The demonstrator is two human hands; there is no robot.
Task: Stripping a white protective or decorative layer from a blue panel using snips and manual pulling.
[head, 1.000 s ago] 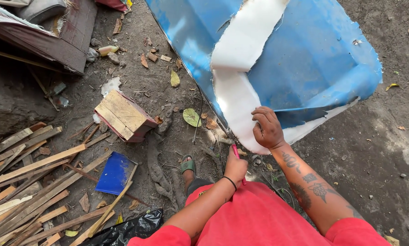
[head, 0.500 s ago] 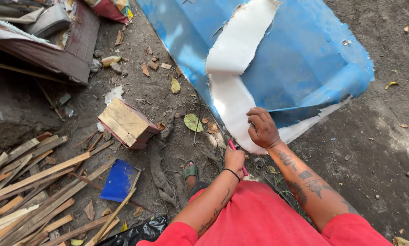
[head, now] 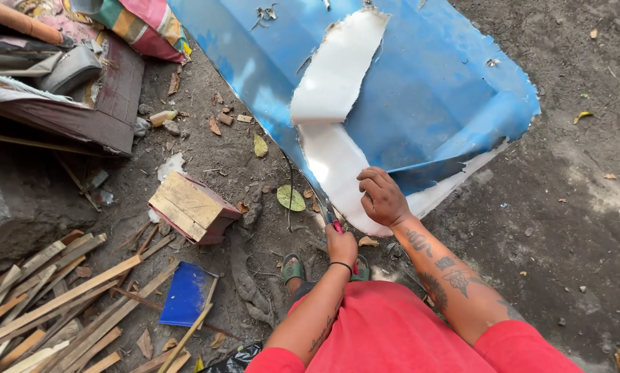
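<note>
1. My left hand (head: 340,245), low in the centre of the frame, is closed around the red handles of a pair of shears (head: 331,215), whose blades point up at the sheet's edge.
2. My right hand (head: 381,197), just right of it, presses down with fingers curled on the white patch of the blue metal sheet (head: 427,90).
3. That sheet fills the upper centre and right, lying on bare dirt.
4. Left of centre sits a wooden block (head: 191,206); a small blue offcut (head: 184,293) lies below it.
5. Wooden slats (head: 54,304) pile up at lower left.
</note>
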